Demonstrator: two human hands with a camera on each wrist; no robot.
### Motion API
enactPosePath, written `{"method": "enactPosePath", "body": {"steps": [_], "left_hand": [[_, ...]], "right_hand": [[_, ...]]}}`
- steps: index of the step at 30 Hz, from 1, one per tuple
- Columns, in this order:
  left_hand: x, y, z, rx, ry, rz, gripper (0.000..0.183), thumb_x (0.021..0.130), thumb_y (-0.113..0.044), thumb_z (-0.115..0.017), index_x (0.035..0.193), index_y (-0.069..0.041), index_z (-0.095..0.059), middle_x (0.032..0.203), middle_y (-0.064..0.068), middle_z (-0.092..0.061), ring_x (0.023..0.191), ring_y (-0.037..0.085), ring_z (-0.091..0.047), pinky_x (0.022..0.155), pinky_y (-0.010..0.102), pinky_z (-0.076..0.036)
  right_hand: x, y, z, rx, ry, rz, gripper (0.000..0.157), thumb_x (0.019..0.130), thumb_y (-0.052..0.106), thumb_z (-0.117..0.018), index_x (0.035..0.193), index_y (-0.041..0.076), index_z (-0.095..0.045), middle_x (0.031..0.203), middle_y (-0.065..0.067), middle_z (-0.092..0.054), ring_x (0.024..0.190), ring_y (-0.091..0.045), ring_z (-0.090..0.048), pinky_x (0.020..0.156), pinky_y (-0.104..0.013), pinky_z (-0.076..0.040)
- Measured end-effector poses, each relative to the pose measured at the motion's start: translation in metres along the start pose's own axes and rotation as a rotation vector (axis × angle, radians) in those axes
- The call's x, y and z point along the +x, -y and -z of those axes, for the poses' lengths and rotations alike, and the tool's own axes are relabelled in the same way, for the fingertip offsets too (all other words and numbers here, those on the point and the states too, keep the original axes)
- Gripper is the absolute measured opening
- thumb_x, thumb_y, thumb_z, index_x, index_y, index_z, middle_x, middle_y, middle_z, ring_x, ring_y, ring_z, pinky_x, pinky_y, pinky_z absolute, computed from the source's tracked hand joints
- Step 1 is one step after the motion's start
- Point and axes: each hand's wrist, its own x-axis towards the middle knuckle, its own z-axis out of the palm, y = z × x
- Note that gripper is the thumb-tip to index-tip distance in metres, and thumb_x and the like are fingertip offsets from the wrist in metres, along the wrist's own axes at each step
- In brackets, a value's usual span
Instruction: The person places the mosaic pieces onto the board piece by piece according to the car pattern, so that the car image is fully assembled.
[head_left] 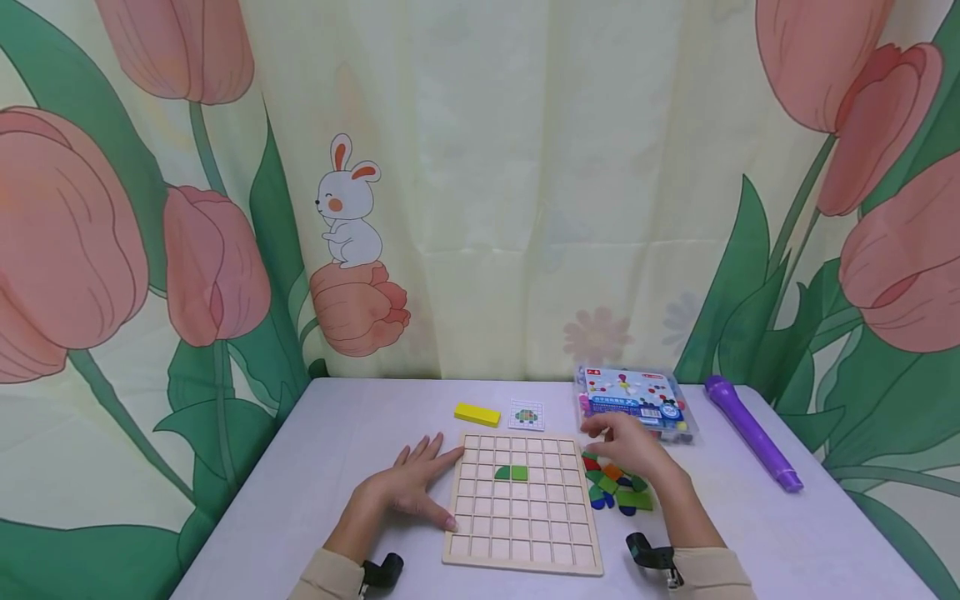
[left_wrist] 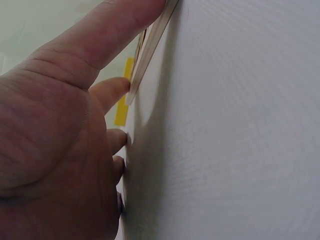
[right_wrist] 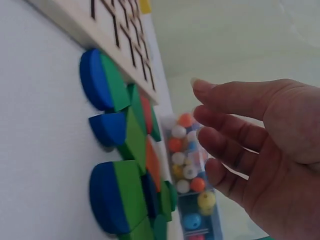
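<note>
A wooden grid board (head_left: pixel 525 508) lies on the white table, with a green quarter-round piece (head_left: pixel 502 473) and a light green square piece (head_left: pixel 519 473) side by side in its cells. At the board's left edge my left hand (head_left: pixel 411 483) rests with fingers spread, its thumb and index finger touching the frame. My right hand (head_left: pixel 628 446) hovers above a pile of coloured wooden pieces (right_wrist: pixel 122 190) right of the board. Its fingers are loosely bent, and the right wrist view shows nothing between thumb and fingers.
Behind the board lie a yellow block (head_left: pixel 477 415) and a small pattern card (head_left: pixel 527 415). A clear box of beads (head_left: pixel 637 400) stands at the back right, partly behind my right hand. Further right is a purple stick (head_left: pixel 753 433). A printed curtain (head_left: pixel 540 208) hangs behind the table.
</note>
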Motion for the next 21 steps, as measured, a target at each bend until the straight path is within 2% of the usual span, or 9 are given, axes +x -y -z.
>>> {"method": "enactPosePath", "body": {"steps": [4, 8, 15, 21], "left_hand": [[0.002, 0.003, -0.001, 0.009, 0.004, -0.002, 0.121, 0.064, -0.069, -0.089, 0.164, -0.033, -0.031, 0.176, 0.016, -0.009, 0.163, 0.039, -0.001, 0.128, 0.068, -0.001], [0.002, 0.003, -0.001, 0.013, 0.004, -0.001, 0.121, 0.064, -0.069, -0.089, 0.164, -0.034, -0.031, 0.176, 0.016, -0.009, 0.163, 0.039, -0.001, 0.127, 0.068, -0.001], [0.001, 0.001, 0.002, 0.011, 0.006, 0.003, 0.12, 0.065, -0.068, -0.089, 0.164, -0.034, -0.03, 0.176, 0.016, -0.008, 0.163, 0.039, -0.001, 0.128, 0.067, -0.001], [0.001, 0.001, 0.001, 0.003, 0.006, 0.0, 0.123, 0.062, -0.07, -0.089, 0.164, -0.033, -0.032, 0.176, 0.017, -0.009, 0.163, 0.04, -0.001, 0.128, 0.067, 0.0]], "right_hand": [[0.002, -0.006, -0.006, -0.009, 0.001, -0.042, 0.027, 0.093, 0.007, -0.076, 0.12, 0.01, -0.076, 0.109, -0.006, -0.07, 0.091, -0.021, -0.056, 0.071, -0.03, -0.056], [0.003, -0.009, -0.01, -0.045, 0.006, -0.049, 0.025, 0.093, 0.002, -0.073, 0.117, 0.009, -0.077, 0.108, -0.005, -0.07, 0.088, -0.02, -0.057, 0.071, -0.031, -0.057], [0.006, -0.014, -0.011, -0.116, 0.032, -0.056, 0.025, 0.094, 0.0, -0.07, 0.114, 0.012, -0.078, 0.114, -0.004, -0.072, 0.093, -0.02, -0.059, 0.079, -0.037, -0.059], [0.007, -0.017, -0.013, -0.147, 0.035, -0.072, 0.025, 0.094, 0.0, -0.068, 0.114, 0.013, -0.079, 0.122, -0.008, -0.071, 0.097, -0.022, -0.061, 0.086, -0.045, -0.061]]}}
